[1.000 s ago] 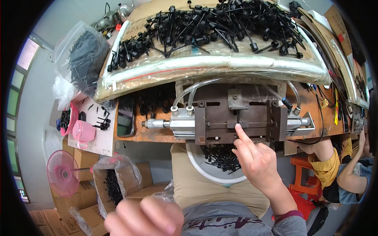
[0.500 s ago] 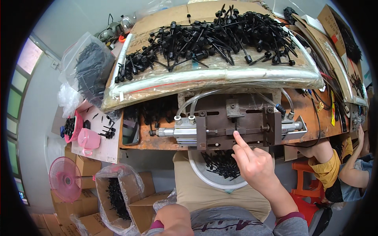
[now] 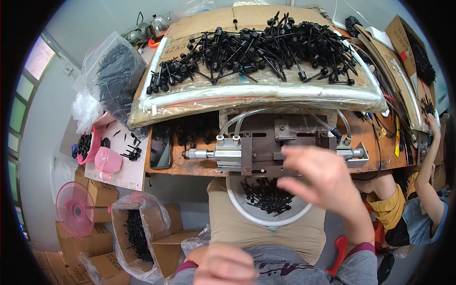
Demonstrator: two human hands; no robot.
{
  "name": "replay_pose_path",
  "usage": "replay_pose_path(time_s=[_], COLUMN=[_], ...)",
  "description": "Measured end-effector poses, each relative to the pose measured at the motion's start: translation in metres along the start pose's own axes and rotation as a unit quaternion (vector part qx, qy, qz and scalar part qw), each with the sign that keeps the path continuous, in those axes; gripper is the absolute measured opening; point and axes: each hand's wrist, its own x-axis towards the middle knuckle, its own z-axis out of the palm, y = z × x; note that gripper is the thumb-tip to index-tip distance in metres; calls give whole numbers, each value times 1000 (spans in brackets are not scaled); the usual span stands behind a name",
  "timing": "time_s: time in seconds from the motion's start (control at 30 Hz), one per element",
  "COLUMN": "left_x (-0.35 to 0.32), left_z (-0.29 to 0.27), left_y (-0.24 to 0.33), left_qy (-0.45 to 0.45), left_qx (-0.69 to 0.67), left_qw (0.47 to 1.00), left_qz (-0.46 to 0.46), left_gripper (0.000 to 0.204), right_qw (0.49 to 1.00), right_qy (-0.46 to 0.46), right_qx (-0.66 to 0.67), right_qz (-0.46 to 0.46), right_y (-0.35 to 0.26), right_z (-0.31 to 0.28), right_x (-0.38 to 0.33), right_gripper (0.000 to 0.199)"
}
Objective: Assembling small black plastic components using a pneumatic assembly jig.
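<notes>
Your right hand (image 3: 323, 178) has come off the metal press fixture (image 3: 285, 147), where a moment ago its forefinger was pressing the middle slot; now it hovers blurred in front of the fixture, fingers loosely spread and holding nothing you can make out, so the piece looks seated and the hand is drawing clear. The wrist slopes down to your lower right. Your left hand (image 3: 225, 266) sits low near your lap, curled into a loose fist; whether it holds anything you cannot tell. Below the fixture, the white bowl (image 3: 247, 209) holds black plastic parts (image 3: 266, 194), and more lie heaped on the cardboard tray (image 3: 256, 42) across the bench (image 3: 370, 142).
</notes>
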Motion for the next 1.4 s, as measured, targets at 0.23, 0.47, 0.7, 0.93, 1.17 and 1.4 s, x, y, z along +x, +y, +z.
replay_pose_path(time_s=[0.23,0.47,0.7,0.93,1.17,1.4], left_x=[-42,-71,-80,-91,-90,-86], left_z=[-15,-21,-20,-27,-22,-17], left_y=[-17,-21,-26,-24,-25,-30], left_qy=[-65,-100,-105,-90,-91,-86], left_qx=[57,133,136,173,176,181], left_qw=[990,972,971,959,955,953], left_qz=[-107,-165,-166,-204,-220,-227], left_gripper=[33,39,40,36,34,37], right_qw=[988,986,944,957,974,990], right_qy=[126,22,-137,-61,42,109], right_qx=[-21,-168,-296,-284,-213,-40], right_qz=[82,-3,53,-18,-58,80], right_y=[65,87,90,102,121,122], right_z=[-9,14,31,20,6,-27], right_x=[104,186,213,190,163,143], right_gripper=[24,44,47,21,11,20])
